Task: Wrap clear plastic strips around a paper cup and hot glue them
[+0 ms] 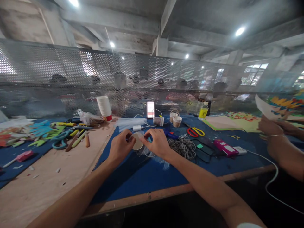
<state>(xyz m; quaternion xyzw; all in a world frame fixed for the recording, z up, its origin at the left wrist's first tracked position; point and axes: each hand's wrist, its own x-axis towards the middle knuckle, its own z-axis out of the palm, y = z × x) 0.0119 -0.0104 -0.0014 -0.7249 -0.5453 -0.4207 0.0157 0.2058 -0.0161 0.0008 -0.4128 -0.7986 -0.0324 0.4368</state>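
A round, flat-looking beige piece (137, 141) is held up above the blue table mat (118, 180). My left hand (121, 145) pinches its left edge between thumb and fingers. On the opposite edge, my right hand (158, 144) is closed in a similar pinch, with its thumb against the rim. Whether the piece is a disc or the end of a small cup, I cannot tell. Just right of my right hand lies a tangled heap of grey cord (184, 147). Behind the hands are a spool of cord (158, 121) and small cups with handles (177, 120).
Scissors with teal handles (60, 141) and several hand tools lie left, near stacked paper cups (104, 107). Red-and-yellow scissors (196, 131), a yellow-labelled bottle (203, 111) and a magenta device (225, 148) with a white cable are right. Another person's hands (270, 126) hold paper far right.
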